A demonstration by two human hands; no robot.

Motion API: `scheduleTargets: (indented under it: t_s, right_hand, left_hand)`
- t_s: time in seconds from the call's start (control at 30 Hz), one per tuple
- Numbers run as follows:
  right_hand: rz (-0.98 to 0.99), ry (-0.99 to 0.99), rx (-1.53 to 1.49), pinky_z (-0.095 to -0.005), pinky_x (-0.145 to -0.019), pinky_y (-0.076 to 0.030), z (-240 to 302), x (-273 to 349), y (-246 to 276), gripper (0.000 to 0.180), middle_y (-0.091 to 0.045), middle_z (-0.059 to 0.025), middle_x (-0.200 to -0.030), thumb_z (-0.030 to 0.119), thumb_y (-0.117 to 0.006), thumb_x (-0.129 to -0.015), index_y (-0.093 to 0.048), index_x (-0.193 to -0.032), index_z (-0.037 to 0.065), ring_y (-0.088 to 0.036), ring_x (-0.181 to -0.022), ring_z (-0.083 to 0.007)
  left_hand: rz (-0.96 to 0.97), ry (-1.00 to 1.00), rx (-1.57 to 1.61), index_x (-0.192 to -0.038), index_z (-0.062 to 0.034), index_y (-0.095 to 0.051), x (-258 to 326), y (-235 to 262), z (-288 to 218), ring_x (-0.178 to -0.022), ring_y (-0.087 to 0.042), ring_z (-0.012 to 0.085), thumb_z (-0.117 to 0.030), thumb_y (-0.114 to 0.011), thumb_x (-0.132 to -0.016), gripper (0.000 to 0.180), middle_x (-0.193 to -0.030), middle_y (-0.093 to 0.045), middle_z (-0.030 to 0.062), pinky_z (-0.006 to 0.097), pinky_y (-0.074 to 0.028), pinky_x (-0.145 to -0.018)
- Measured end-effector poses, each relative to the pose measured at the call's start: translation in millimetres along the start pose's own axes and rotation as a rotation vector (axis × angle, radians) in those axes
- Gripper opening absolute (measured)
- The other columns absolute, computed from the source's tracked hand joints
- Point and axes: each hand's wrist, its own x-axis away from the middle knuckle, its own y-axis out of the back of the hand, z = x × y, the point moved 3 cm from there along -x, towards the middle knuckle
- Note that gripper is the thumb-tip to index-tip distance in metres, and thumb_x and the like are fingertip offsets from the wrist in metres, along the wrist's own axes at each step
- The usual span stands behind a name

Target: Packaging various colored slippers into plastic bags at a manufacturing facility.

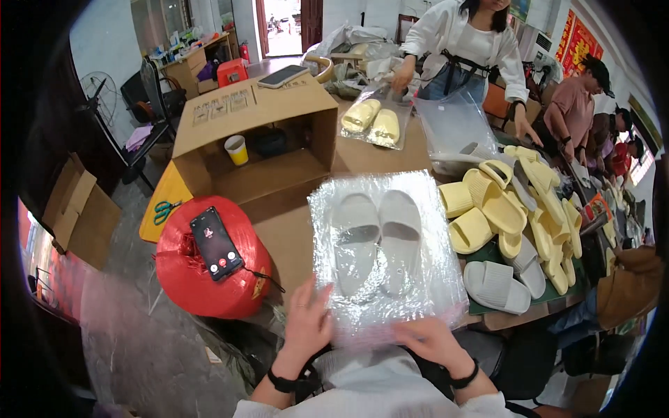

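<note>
A clear plastic bag (446, 259) with a pair of grey slide slippers (358, 233) inside lies flat in front of me, its near edge pinkish. My left hand (306, 322) is closed at the bag's near left corner, slightly blurred. At the near edge, toward the right, my right hand (433, 343) grips the bag, some fingers hidden. Yellow and grey slippers (488, 191) are heaped to the right, with a loose grey slipper (496, 287) close to the bag. Further off, another clear bag holds yellow slippers (385, 127).
To the left, a phone (216, 244) rests on a big red twine roll (182, 279). Scissors (166, 210) lie beside it. An open cardboard box (254, 115) holds a yellow cup (237, 150) and carries another phone (283, 76). A co-worker (467, 49) stands across the table; others are at right.
</note>
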Motion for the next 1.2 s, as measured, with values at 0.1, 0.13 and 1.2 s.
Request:
scheduleTargets:
  t_s: [0.1, 0.13, 1.2]
  right_hand:
    - [-0.175, -0.192, -0.060, -0.0297, -0.064, -0.052, -26, 41, 30, 0.034, -0.072, -0.0127, -0.102, 0.004, -0.075, -0.084, -0.070, -0.118, 0.007, -0.066, -0.070, -0.0214]
    - [-0.369, -0.260, 0.055, -0.0267, -0.058, -0.050, -31, 46, 41, 0.031, -0.072, -0.0115, -0.098, 0.003, -0.075, -0.084, -0.071, -0.115, 0.007, -0.063, -0.062, -0.0175]
    - [-0.514, -0.544, -0.095, -0.0292, -0.049, -0.034, -110, -29, 26, 0.033, -0.051, -0.0011, -0.054, 0.020, -0.072, -0.092, -0.064, -0.070, -0.002, -0.042, -0.051, -0.0070]
  left_hand:
    - [-0.005, 0.284, 0.172, -0.142, -0.0112, -0.058, 8, 17, 4, -0.107, -0.065, 0.0335, -0.007, -0.065, -0.089, 0.053, -0.119, -0.065, 0.0188, 0.042, -0.052, -0.093]
    - [0.050, 0.469, 0.335, -0.142, -0.0097, -0.058, 12, 18, 10, -0.091, -0.071, 0.0285, -0.007, -0.064, -0.092, 0.050, -0.103, -0.070, 0.0164, 0.038, -0.055, -0.083]
    - [-0.161, 0.333, 0.178, -0.095, -0.0059, -0.072, -3, -20, 38, -0.099, -0.058, 0.0281, -0.012, -0.074, -0.084, 0.013, -0.105, -0.069, 0.0094, 0.039, -0.047, -0.089]
